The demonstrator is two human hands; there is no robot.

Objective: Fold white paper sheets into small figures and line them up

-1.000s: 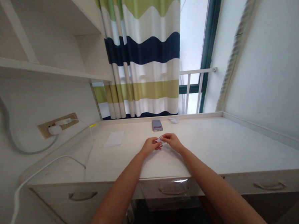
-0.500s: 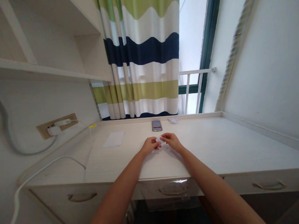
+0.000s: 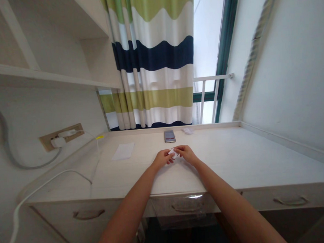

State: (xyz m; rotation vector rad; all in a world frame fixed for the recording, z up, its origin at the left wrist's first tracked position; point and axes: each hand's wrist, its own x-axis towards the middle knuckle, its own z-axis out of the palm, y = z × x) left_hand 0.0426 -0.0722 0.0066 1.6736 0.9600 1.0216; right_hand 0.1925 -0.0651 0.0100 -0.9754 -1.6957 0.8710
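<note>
Both my hands meet over the middle of the pale wooden desk (image 3: 234, 161). My left hand (image 3: 161, 159) and my right hand (image 3: 186, 154) are closed, fingertips pinched together on a small white piece (image 3: 173, 152) held between them just above the desk. What the piece is cannot be made out. A phone (image 3: 169, 136) lies flat on the desk a little beyond my hands. A white sheet of paper (image 3: 123, 151) lies to the left of them.
A small white crumpled scrap (image 3: 188, 130) sits at the desk's back edge by the window rail. A striped curtain (image 3: 153, 60) hangs behind. On the left wall, a socket strip (image 3: 61, 136) holds a plug with a white cable (image 3: 45, 182). Drawers with handles (image 3: 187, 206) run below.
My fingers have drawn closer together around the small white piece, which shows less than before. Arms and desk objects have stayed in place.
</note>
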